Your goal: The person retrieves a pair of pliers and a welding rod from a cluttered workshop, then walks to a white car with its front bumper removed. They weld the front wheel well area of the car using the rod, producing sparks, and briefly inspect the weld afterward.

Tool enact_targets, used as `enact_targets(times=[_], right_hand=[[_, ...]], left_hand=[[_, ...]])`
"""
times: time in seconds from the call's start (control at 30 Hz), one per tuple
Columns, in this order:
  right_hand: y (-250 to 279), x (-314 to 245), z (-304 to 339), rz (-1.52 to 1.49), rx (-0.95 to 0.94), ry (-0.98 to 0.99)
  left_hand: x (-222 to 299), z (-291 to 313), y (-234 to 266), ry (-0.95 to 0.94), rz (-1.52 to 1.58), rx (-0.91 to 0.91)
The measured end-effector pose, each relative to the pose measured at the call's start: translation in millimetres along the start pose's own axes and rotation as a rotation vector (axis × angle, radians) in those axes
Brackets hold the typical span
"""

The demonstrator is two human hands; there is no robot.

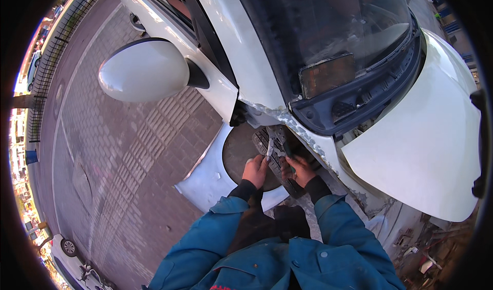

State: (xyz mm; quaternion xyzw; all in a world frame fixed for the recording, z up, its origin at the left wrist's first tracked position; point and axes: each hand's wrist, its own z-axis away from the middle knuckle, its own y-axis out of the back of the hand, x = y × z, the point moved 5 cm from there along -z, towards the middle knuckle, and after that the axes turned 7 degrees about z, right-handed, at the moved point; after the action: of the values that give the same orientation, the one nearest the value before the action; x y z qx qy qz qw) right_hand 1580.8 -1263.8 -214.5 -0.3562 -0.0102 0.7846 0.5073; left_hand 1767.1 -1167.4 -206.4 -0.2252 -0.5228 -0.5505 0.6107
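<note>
My left hand (255, 171) is closed around the lower part of a silver tool that looks like pliers (270, 147). Close by on the right, my right hand (300, 171) is closed on a dark handle, which seems to belong to the same tool; my fingers partly cover it. Below the tool is a black tyre (291, 186), in the car's uncovered wheel area. A loose white fender panel (205, 187), with a round wheel cutout, lies on the ground left of the tyre. Along the car's bare body edge (308, 136), the paint is chipped and rough.
The white car's side mirror (146, 70) juts out at upper left. A white hood (421, 131) spreads at the right. On the windshield base rests a dark rectangular object (327, 76). Brick paving (128, 151) lies to the left. Debris (426, 254) is scattered at lower right.
</note>
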Motion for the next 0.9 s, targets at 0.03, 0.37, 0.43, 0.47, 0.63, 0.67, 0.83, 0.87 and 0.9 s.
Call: enact_targets(times=[0.03,0.37,0.43,0.47,0.63,0.67,0.83,0.87,0.9], right_hand=[[2,-2,-3,0.041,0.009,0.007],[-9,-28,-14,0.883,0.168,0.241],[-3,-22,-19,0.893,0.23,0.165],[0,-19,-23,0.919,0.256,0.155],[6,-23,-31,1.091,0.373,0.231],[5,-29,-27,1.215,0.436,0.262],[-8,-56,-21,1.513,0.436,0.099],[-10,-58,-20,1.527,0.435,0.082],[-12,-59,-19,1.526,0.433,0.074]], left_hand=[[-1,1,-4,0.018,-0.014,0.002],[-2,8,-66,0.219,1.036,0.084],[-11,7,-76,0.355,1.217,0.04],[-15,6,-81,0.432,1.315,0.031],[-21,8,-109,0.838,1.666,-0.023],[-17,6,-114,0.831,1.742,-0.073],[-7,-3,-128,0.708,1.962,-0.32],[-5,-4,-130,0.672,2.04,-0.377],[-4,-5,-132,0.664,2.111,-0.429]])
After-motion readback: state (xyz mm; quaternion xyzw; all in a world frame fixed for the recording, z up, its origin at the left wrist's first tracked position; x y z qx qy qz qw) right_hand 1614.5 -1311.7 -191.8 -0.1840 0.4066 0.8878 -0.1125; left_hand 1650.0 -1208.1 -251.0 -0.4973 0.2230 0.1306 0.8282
